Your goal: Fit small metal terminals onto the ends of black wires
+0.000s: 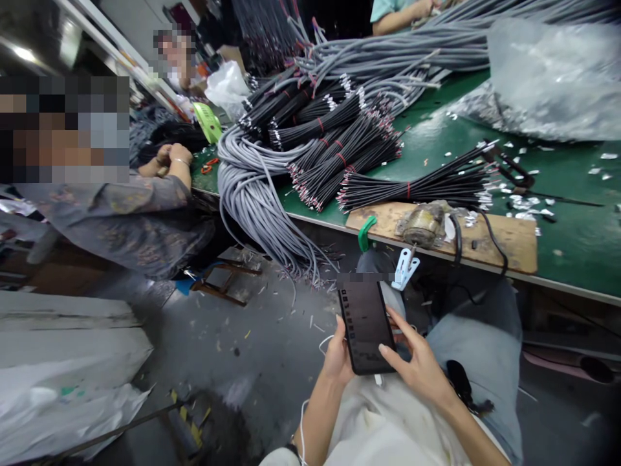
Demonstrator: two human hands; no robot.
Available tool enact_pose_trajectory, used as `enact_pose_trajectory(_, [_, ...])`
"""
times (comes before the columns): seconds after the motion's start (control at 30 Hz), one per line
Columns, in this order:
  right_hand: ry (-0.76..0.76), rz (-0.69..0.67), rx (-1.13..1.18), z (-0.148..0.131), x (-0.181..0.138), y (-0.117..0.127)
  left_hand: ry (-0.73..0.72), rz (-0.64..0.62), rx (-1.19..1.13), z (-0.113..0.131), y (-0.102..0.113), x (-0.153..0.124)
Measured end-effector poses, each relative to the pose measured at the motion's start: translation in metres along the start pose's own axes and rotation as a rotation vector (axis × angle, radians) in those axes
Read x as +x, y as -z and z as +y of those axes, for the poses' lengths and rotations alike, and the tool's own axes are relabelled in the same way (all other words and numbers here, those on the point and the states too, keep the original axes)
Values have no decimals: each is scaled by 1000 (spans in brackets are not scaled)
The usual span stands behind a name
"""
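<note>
A dark smartphone (366, 323) lies over my lap, its screen tilted up toward me. My left hand (339, 353) is closed round its left edge, with the thumb along the side. At the right edge, my right hand (412, 356) grips the phone too, its thumb over the lower screen and a finger along the side. A white cable (379, 380) is plugged into the phone's bottom end. Just beyond the phone, a light blue clip (405, 268) hangs at the bench edge beside a green clamp (367, 233).
On the green bench (422, 139) lie tied bundles of black wires (417, 184), grey cables (262, 194) drooping over the edge, and a clear plastic bag (557, 77). A wooden board (514, 243) carries a small motor-like device (422, 223). A co-worker (121, 213) sits at left; others are farther back.
</note>
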State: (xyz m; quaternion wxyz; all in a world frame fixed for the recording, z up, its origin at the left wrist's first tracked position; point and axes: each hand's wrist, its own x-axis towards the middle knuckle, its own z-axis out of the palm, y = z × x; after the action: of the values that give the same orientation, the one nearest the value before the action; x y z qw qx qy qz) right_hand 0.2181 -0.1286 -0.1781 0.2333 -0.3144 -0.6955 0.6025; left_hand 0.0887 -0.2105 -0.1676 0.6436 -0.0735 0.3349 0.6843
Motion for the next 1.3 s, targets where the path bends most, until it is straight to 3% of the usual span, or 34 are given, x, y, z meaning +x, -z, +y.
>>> enact_pose_trajectory(0.2, [-78,-100,91,-4,-3,-1,-61,145,37,6,-7,0])
enact_pose_trajectory(0.43, [-207,-216,318,-13,-4,-7,-85,161,77,10,-5,-1])
enact_pose_trajectory(0.77, [-199,-195,307,-14,-2,-6,-124,247,89,6,-16,0])
enact_pose_trajectory(1.13, [-146,-132,275,-11,-2,-11,-153,266,107,5,-17,0])
enact_pose_trajectory(1.3, [-187,-168,298,-11,-3,-9,-191,165,158,5,-9,-2])
